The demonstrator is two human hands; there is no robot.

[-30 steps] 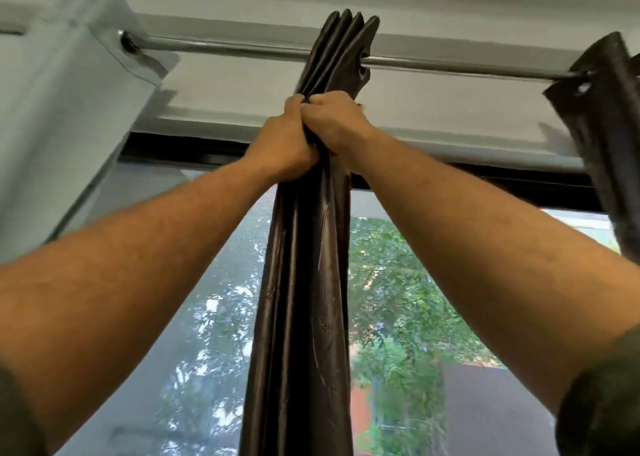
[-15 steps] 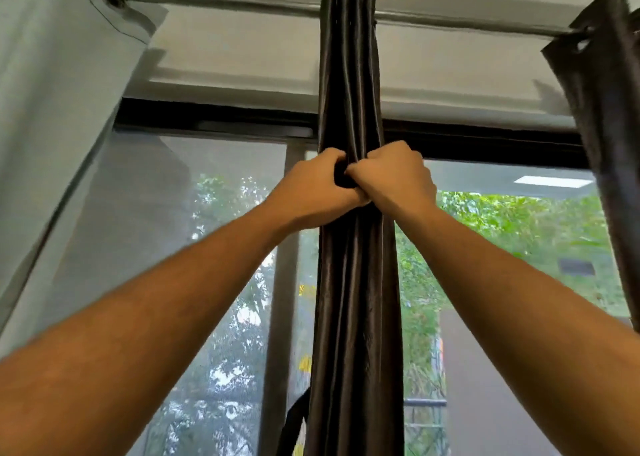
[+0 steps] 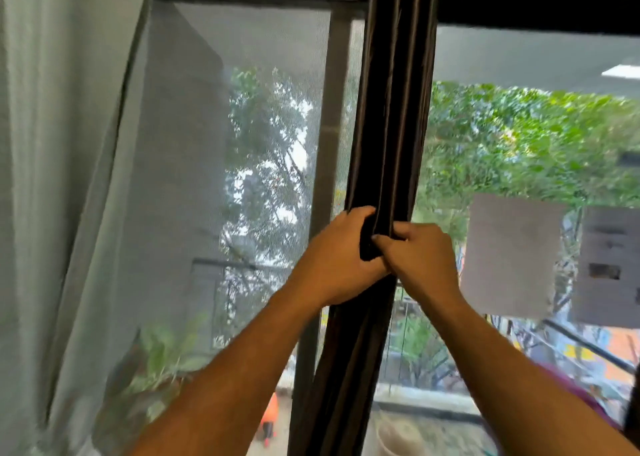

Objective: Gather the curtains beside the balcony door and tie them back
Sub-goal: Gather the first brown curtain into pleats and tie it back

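Around one gathered dark curtain (image 3: 388, 116), seemingly four folds: left hand (image 3: 337, 261), right hand (image 3: 420, 259).

Balcony floor (image 3: 433, 431) beyond the glass, bearing a pale round pot (image 3: 398, 438) and an orange object (image 3: 272, 412), blurred.

Both hands are sliding down the dark curtain (image 3: 388, 109): from just under the rod a second ago, the left hand (image 3: 337, 265) and right hand (image 3: 420, 259) are now gripping the bunched folds well below the door's top frame. The view is tipping down with them, so the rod and the wall above are dropping out of sight, while the railing (image 3: 585, 346) and two papers (image 3: 509, 254) on the right glass are coming into view.
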